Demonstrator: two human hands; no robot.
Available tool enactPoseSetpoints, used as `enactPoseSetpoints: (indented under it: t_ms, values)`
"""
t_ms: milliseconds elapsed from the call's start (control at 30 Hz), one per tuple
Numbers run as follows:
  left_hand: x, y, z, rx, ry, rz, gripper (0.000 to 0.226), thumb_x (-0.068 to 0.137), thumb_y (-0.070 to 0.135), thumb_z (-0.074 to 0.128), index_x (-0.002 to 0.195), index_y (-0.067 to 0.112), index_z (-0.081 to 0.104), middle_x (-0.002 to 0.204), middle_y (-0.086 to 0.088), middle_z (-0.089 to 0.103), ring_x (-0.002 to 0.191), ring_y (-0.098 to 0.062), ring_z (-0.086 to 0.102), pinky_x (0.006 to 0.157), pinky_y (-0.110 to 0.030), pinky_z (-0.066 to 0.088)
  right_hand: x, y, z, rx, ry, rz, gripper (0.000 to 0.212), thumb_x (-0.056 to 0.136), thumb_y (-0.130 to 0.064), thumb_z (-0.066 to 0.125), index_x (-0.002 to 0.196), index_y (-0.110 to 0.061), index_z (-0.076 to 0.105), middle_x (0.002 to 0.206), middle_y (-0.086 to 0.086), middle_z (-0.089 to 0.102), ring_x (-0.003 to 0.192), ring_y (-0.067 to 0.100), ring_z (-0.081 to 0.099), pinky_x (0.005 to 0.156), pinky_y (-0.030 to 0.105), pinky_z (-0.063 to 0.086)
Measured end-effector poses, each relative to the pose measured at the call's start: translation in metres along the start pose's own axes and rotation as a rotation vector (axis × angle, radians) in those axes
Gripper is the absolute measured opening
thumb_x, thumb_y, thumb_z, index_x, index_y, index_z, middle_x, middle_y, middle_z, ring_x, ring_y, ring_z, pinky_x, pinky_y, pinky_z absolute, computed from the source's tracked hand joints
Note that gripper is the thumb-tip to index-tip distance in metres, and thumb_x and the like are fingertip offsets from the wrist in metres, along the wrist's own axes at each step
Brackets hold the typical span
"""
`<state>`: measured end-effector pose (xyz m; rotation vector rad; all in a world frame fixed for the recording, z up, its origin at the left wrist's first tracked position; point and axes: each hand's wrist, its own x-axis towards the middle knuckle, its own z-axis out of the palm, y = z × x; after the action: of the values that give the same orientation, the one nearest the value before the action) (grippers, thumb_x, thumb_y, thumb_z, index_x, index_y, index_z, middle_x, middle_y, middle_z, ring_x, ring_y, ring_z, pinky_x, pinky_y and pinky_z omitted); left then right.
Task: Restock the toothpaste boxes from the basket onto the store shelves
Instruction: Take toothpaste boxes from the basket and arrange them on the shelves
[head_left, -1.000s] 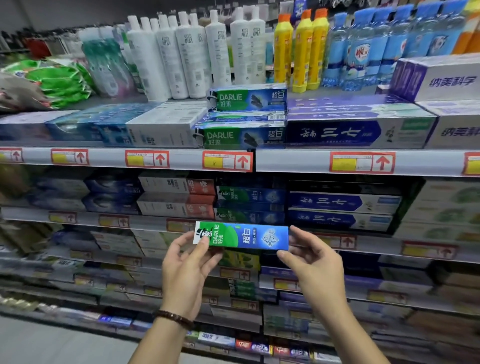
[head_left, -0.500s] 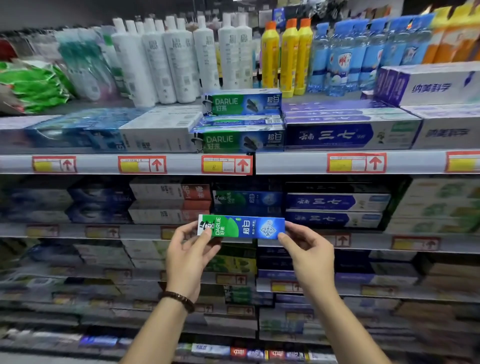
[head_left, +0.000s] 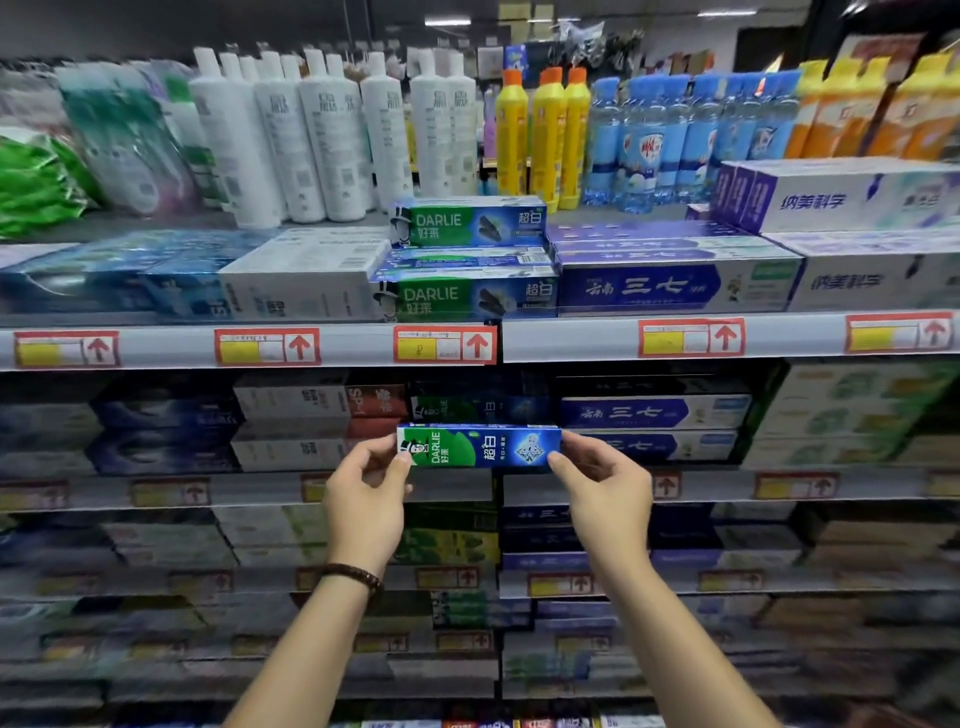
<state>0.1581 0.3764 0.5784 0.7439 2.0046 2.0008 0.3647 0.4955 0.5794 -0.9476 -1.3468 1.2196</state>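
Green-and-blue, one Darlie toothpaste box (head_left: 478, 447) lies level in the air before the second shelf (head_left: 727, 486), held by its two short ends. The left grip (head_left: 363, 499) pinches the green end at 9 o'clock between thumb and curled fingers, and the right grip (head_left: 605, 493) pinches the blue end at 3 o'clock in the same way. Whether the box touches the shelf I cannot tell. One dark beaded bracelet (head_left: 353, 574) circles the left wrist. Just at 12 o'clock of the held box, one like box (head_left: 467, 408) sits on that shelf, dim and blurred. At 3 o'clock lie two stacked blue-and-white boxes (head_left: 654, 413), and at 9 o'clock two stacked white-and-red boxes (head_left: 317, 402). Farther toward 12 o'clock, the top shelf (head_left: 156, 345) bears five red-framed price tags (head_left: 444, 344) on its rail. Above them two charcoal-print Darlie boxes (head_left: 467, 301) show their fronts, one above the other. Behind, at 1 o'clock, three yellow bottles (head_left: 540, 135) stand side by side. The white bottles (head_left: 332, 135) at 11 o'clock are too crowded to count.
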Motion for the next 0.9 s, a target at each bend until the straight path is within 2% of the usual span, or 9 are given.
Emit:
enactPoseSetpoints:
  t_ms: [133,300,433,500,633,767,900]
  values:
    - [0.009,0.0,0.003,0.068,-0.006,0.022,0.015,0.096,0.016,0.076,0.104,0.029,0.074,0.096,0.006,0.077,0.086,-0.016,0.075,0.075,-0.04,0.066,0.007,-0.001,0.004,-0.025,0.049,-0.009,0.024,0.09,-0.011,0.084,0.1,-0.033,0.081,0.093,-0.018,0.08,0.092,0.0,0.075,0.089,0.027,0.061]
    - [0.023,-0.002,0.007,0.232,0.006,0.075,0.012,0.092,0.027,0.08,0.094,0.033,0.07,0.086,0.007,0.076,0.082,-0.017,0.073,0.075,-0.04,0.063,0.017,0.0,0.01,-0.137,0.129,-0.016,0.016,0.088,-0.022,0.088,0.094,-0.034,0.079,0.082,-0.016,0.078,0.082,0.0,0.072,0.084,0.031,0.062]
    - [0.026,0.002,0.008,0.371,0.032,0.123,0.011,0.093,0.029,0.078,0.098,0.023,0.071,0.08,0.002,0.072,0.077,-0.021,0.069,0.065,-0.033,0.054,0.021,0.003,0.016,-0.178,0.158,-0.016,0.015,0.087,-0.022,0.088,0.092,-0.034,0.079,0.081,-0.016,0.077,0.08,-0.003,0.071,0.083,0.031,0.062]
    - [0.026,0.005,0.008,0.414,0.041,0.142,0.012,0.094,0.026,0.077,0.101,0.018,0.071,0.083,0.002,0.07,0.077,-0.02,0.065,0.066,-0.03,0.047,0.023,0.006,0.019,-0.19,0.16,-0.025,0.015,0.087,-0.021,0.088,0.091,-0.034,0.08,0.081,-0.016,0.078,0.08,0.0,0.072,0.082,0.032,0.063]
    - [0.03,0.005,0.01,0.483,0.036,0.172,0.015,0.093,0.022,0.078,0.086,0.013,0.068,0.068,0.002,0.065,0.064,-0.017,0.059,0.056,-0.028,0.041,0.025,0.009,0.021,-0.24,0.175,-0.014,0.011,0.088,-0.021,0.086,0.091,-0.031,0.081,0.079,-0.015,0.077,0.079,0.003,0.072,0.079,0.032,0.062]
    - [0.031,0.008,0.009,0.496,0.034,0.178,0.013,0.09,0.014,0.08,0.09,0.003,0.072,0.065,0.012,0.053,0.066,-0.026,0.058,0.068,-0.034,0.048,0.025,0.008,0.022,-0.263,0.181,0.002,0.012,0.089,-0.021,0.085,0.09,-0.032,0.08,0.08,-0.015,0.076,0.079,0.004,0.071,0.078,0.031,0.062]
    - [0.035,0.006,0.007,0.545,0.02,0.192,0.024,0.087,0.012,0.081,0.073,0.015,0.062,0.059,0.005,0.059,0.059,-0.026,0.059,0.066,-0.034,0.05,0.027,0.007,0.023,-0.288,0.193,0.012,0.011,0.089,-0.019,0.084,0.087,-0.028,0.079,0.078,-0.015,0.075,0.079,0.007,0.071,0.078,0.033,0.06]
